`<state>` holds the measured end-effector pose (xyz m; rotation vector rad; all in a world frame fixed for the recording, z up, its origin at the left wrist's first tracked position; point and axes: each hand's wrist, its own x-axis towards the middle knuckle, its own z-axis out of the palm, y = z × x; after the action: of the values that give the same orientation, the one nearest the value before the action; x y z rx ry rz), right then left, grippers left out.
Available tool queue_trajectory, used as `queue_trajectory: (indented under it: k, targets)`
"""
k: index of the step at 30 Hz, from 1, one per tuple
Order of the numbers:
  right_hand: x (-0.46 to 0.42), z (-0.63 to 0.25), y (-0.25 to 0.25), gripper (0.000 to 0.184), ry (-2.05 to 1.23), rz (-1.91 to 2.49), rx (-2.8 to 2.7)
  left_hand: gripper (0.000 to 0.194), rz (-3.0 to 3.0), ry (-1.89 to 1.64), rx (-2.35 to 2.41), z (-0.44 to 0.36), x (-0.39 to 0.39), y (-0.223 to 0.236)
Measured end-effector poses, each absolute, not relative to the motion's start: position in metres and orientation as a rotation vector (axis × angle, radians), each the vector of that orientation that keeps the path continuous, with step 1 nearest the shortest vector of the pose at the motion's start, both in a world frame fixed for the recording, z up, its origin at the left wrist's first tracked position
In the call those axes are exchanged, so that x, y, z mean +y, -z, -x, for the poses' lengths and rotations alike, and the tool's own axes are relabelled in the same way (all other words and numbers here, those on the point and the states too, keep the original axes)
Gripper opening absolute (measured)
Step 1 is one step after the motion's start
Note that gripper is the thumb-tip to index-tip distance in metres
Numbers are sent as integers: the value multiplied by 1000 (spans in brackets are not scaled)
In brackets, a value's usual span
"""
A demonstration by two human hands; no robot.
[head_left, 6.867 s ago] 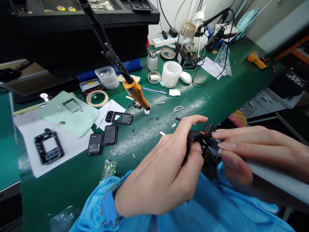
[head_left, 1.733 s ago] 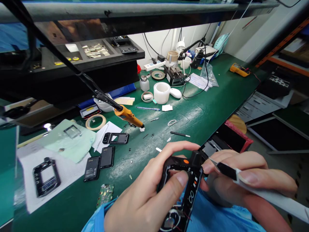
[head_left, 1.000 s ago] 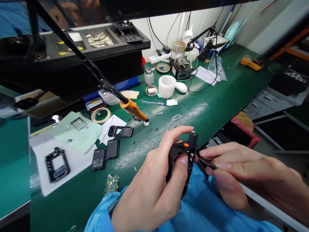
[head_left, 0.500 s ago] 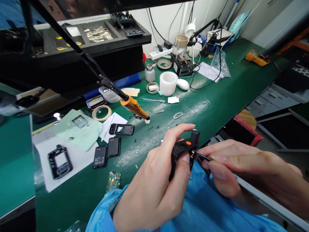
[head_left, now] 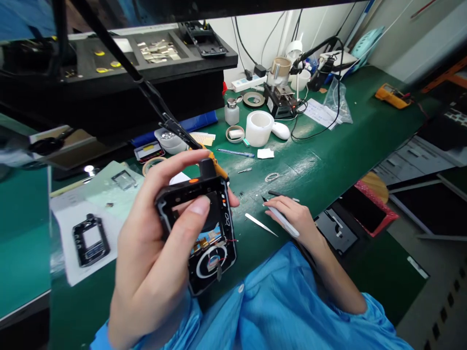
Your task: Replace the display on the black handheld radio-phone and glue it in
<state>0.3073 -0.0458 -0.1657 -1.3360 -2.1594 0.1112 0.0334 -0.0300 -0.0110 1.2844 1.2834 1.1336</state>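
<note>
While the big green table (head_left: 310, 170) lies below, the left hand (head_left: 155, 243) grips a black case (head_left: 219, 228) in the air, probably tilted so its open side shows well. The right hand (head_left: 298, 216) pinches a white tool (head_left: 287, 225) like a pen, near a thin white stick (head_left: 260, 223).

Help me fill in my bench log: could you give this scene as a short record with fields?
Left hand: holding black device
Device state: interior exposed, partly hidden by that hand
Right hand: holding white-handled tool, low at the green table
Near right hand: white pointed strip, on the table
Farther back: white tape roll, beside white mouse
Far left: black casing, on white paper
</note>
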Motion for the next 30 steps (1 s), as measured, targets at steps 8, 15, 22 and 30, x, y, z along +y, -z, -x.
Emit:
queue_trajectory:
  k: [8, 15, 22, 30]
  targets:
    - [-28, -332, 214, 38, 32, 1444, -2334, 39, -1321, -1093, 1218, -30, -31, 13]
    - [-35, -314, 201, 29, 125, 1460, -2226, 39, -1311, -1025, 1023, -29, -31, 21]
    - [-49, -297, 203, 26, -70, 1436, -2233, 41, -1328, -1018, 1017, -26, -28, 24]
    - [-60, -283, 224, 27, -251, 1462, -2301, 37, -1326, -1000, 975, -26, -27, 27]
